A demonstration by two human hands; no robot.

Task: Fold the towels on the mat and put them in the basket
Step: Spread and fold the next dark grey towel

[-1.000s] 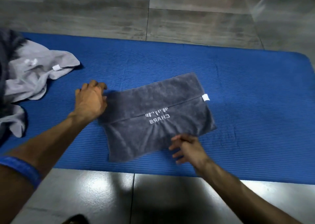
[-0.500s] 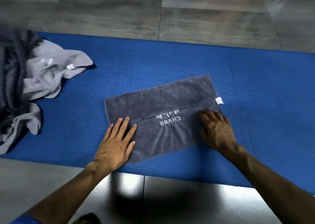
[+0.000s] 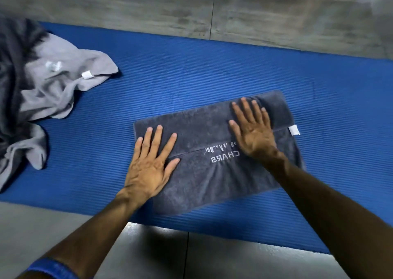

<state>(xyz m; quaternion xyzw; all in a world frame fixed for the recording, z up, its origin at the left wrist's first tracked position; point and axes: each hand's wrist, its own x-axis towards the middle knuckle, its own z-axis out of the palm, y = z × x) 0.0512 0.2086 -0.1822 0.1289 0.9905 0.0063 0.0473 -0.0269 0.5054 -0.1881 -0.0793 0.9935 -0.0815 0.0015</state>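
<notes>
A dark grey towel (image 3: 202, 132), folded into a rectangle with white "CHARS" lettering and a white tag at its right edge, lies flat on the blue mat (image 3: 191, 70). My left hand (image 3: 151, 164) presses flat on the towel's left end, fingers spread and straight. My right hand (image 3: 253, 130) presses flat on its upper right part, fingers pointing away from me. A crumpled light grey towel (image 3: 55, 83) lies on the mat's left side, beside a dark grey towel (image 3: 12, 62) at the far left edge. No basket is in view.
Grey floor tiles (image 3: 148, 0) surround the mat, beyond it and in front of it near me. I wear a blue wristband (image 3: 53, 268) on my left arm. Bare blue mat stretches to the right of the folded towel.
Both hands slid forward over the folded towel, away from me; the right hand moved from the towel's near right part up onto its far half. The camera moved closer.
</notes>
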